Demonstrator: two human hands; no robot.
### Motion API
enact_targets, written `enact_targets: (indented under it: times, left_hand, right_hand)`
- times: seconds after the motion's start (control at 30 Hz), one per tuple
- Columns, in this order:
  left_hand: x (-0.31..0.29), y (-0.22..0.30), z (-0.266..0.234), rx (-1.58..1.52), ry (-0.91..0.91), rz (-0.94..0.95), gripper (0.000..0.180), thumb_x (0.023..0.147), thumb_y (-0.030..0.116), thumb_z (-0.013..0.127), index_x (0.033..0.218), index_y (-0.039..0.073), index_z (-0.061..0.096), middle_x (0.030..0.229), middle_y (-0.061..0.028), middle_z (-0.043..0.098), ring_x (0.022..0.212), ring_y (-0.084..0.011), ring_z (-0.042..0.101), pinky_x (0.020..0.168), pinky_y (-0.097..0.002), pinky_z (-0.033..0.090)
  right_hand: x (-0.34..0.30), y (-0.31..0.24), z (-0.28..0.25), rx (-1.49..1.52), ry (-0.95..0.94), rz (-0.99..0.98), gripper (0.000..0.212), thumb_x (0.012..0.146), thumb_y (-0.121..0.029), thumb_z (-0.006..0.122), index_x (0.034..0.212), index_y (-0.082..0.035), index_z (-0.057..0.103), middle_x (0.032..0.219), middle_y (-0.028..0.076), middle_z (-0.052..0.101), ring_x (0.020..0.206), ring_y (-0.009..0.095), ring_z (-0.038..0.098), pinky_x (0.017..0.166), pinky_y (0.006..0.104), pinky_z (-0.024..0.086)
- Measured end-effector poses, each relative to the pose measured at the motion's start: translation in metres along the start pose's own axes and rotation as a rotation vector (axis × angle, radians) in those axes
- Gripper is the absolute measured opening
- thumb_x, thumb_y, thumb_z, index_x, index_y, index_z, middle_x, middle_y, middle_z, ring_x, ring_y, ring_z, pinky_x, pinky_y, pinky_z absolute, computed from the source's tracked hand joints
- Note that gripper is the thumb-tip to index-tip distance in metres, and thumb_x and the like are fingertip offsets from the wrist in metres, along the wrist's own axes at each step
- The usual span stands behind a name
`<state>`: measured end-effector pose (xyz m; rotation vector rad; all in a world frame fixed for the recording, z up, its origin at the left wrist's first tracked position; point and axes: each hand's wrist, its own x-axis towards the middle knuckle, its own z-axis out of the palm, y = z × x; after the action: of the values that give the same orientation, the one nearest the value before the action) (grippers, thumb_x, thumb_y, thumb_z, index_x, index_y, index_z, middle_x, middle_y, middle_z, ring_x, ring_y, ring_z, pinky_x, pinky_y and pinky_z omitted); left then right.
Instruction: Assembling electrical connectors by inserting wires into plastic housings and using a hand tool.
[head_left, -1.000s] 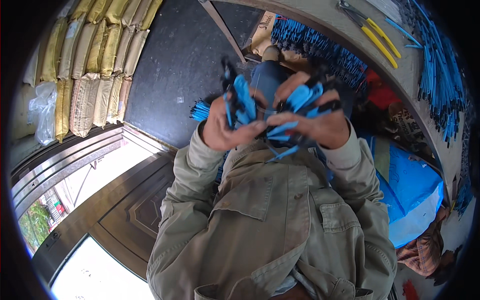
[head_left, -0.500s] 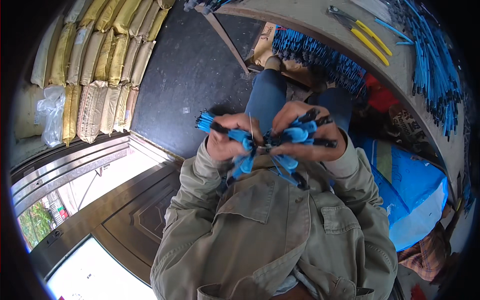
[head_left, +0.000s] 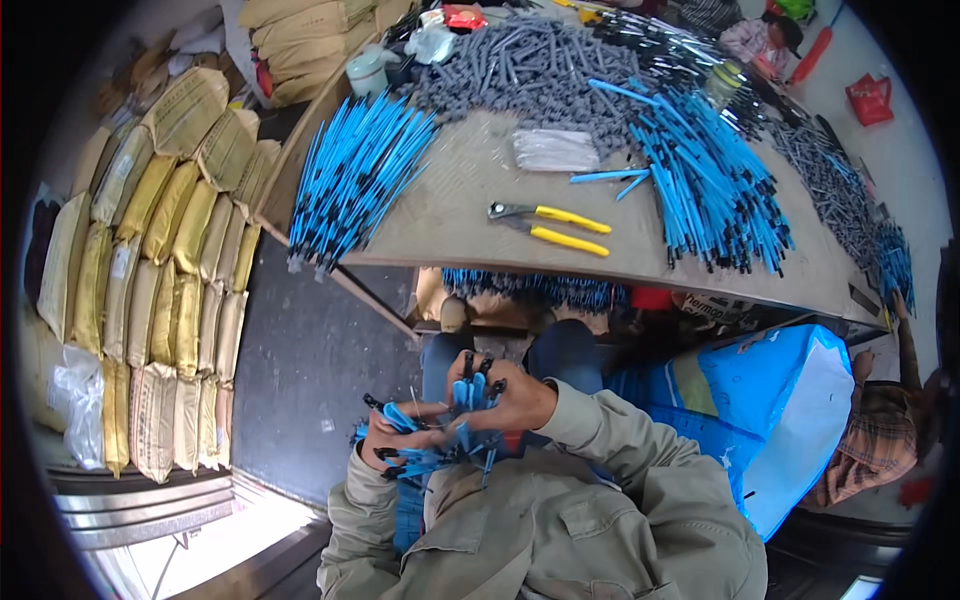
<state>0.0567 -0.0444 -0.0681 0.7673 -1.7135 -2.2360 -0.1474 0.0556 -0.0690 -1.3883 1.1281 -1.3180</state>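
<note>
Low in front of my jacket, both hands are close together over a loose bunch of thin blue plastic sticks with black ends. My left hand is closed around some of these blue sticks, their black tips poking out past its fingers. Beside it, my right hand grips more blue sticks, which stand up between thumb and fingers. Several sticks point downward below the hands. Motion blur hides where the two bunches meet. End-cutting pliers with yellow handles lie on the table beyond, touched by neither hand.
On the table are a left pile of blue sticks, a right pile, grey plastic parts and a clear bundle. Stacked sacks stand left. A blue bag sits right, near a co-worker's plaid sleeve.
The view has tilted up, bringing the tabletop and its piles into sight. Both hands still hold the blue sticks; they appear lower and further left in the picture.
</note>
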Motion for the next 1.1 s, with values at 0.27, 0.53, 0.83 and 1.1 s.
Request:
enact_targets:
  times: [0.27,0.53,0.83,1.1]
  left_hand:
    - [0.016,-0.013,-0.034,-0.151,-0.199,0.28,0.035,0.059,-0.007,0.071,0.093,-0.006,0.065,0.086,-0.0166,0.062,0.072,-0.0223,0.06,0.065,-0.0317,0.048]
    - [0.031,-0.014,-0.042,-0.132,-0.225,0.384,0.035,0.065,-0.006,0.073,0.099,-0.004,0.064,0.096,-0.0162,0.06,0.088,-0.0233,0.059,0.075,-0.0319,0.045]
    - [0.019,-0.011,-0.051,-0.087,-0.177,0.359,0.031,0.069,-0.003,0.072,0.099,-0.004,0.064,0.1,-0.0161,0.059,0.089,-0.0237,0.058,0.076,-0.0327,0.046]
    - [0.026,-0.015,-0.051,-0.058,-0.153,0.419,0.033,0.069,-0.003,0.071,0.101,-0.005,0.063,0.099,-0.016,0.059,0.085,-0.0232,0.059,0.074,-0.0316,0.047]
  right_hand:
    - [0.07,-0.035,-0.068,0.018,-0.495,-0.066,0.057,0.075,-0.02,0.072,0.122,-0.003,0.045,0.111,0.006,0.053,0.109,0.015,0.046,0.094,0.0296,0.037]
    - [0.267,0.012,-0.322,-1.02,0.485,-0.144,0.018,0.079,-0.016,0.063,0.091,-0.002,0.061,0.083,0.011,0.063,0.074,0.02,0.061,0.066,0.0326,0.048]
    - [0.341,0.025,-0.298,-1.487,0.797,0.22,0.041,0.073,-0.032,0.067,0.1,-0.001,0.059,0.08,0.021,0.064,0.079,0.029,0.065,0.072,0.0426,0.049]
    - [0.315,0.028,-0.352,-1.18,0.689,0.427,0.019,0.075,-0.016,0.056,0.078,0.001,0.064,0.064,0.017,0.063,0.052,0.026,0.063,0.06,0.0392,0.051]
